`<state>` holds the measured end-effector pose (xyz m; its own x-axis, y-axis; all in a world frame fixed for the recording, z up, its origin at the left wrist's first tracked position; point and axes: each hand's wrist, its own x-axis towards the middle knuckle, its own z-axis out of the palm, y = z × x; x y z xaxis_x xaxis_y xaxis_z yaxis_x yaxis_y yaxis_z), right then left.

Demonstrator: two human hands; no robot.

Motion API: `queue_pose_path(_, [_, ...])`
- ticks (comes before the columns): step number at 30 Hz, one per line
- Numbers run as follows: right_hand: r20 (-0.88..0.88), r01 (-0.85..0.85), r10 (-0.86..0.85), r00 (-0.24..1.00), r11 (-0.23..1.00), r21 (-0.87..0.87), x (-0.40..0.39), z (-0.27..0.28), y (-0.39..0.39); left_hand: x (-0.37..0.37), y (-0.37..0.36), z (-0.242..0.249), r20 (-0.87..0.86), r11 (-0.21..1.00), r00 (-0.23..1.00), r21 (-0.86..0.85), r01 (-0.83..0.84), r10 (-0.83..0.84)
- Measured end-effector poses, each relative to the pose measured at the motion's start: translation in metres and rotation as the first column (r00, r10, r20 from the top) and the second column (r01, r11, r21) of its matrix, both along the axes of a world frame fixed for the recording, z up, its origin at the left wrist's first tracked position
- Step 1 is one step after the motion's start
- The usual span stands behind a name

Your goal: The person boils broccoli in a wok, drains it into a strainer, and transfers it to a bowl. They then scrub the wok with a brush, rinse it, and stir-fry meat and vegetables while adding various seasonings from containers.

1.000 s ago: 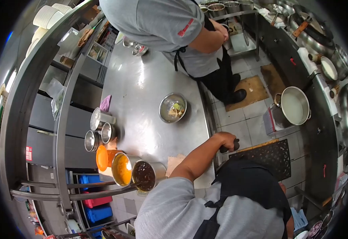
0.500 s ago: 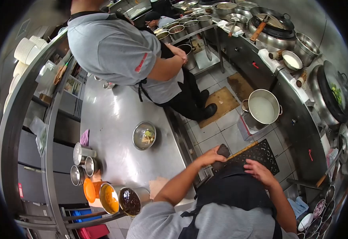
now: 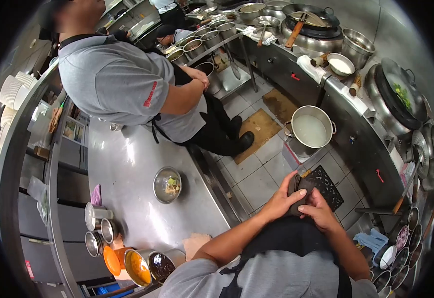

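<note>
Here are the left hand [image 3: 282, 200] and right hand [image 3: 320, 212], together, clamped around a dark folded item [image 3: 304, 183] before the apron [image 3: 284, 236], and should that grip loosen, it could slip onto the black mat [image 3: 327, 186] just beyond, near the big pot [image 3: 304, 148]!

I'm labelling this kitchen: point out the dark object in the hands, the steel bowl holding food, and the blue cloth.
Dark object [image 3: 304, 184]: head view, upper part of its surface.
Steel bowl [image 3: 160, 184]: head view, bare inner wall.
Blue cloth [image 3: 371, 241]: head view, middle of its crumpled surface.
</note>
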<state>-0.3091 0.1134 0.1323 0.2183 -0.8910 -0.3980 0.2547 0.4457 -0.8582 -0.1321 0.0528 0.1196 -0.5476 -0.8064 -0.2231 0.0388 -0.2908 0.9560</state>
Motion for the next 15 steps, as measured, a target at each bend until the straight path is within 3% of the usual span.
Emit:
queue_pose_path(5, [0.078, 0.133, -0.131, 0.988, 0.991, -0.012, -0.009, -0.005, 0.016, -0.012, 0.017, -0.017, -0.051, 0.996, 0.996, 0.057, -0.075, 0.078])
queue_pose_path(8, [0.32, 0.238, -0.269, 0.908, 0.962, 0.133, -0.01, 0.017, 0.021, -0.013, 0.018, -0.013, -0.184, 0.961, 0.977, 0.273, -0.053, 0.106])
queue_pose_path(10, [0.342, 0.251, -0.306, 0.889, 0.948, 0.196, -0.016, 0.03, 0.025, -0.01, 0.018, -0.012, -0.296, 0.916, 0.947, 0.401, 0.005, 0.124])
queue_pose_path(15, [0.298, 0.31, -0.334, 0.895, 0.942, 0.126, -0.026, 0.039, 0.028, -0.001, 0.012, -0.014, -0.38, 0.978, 0.92, 0.14, 0.153, -0.089])
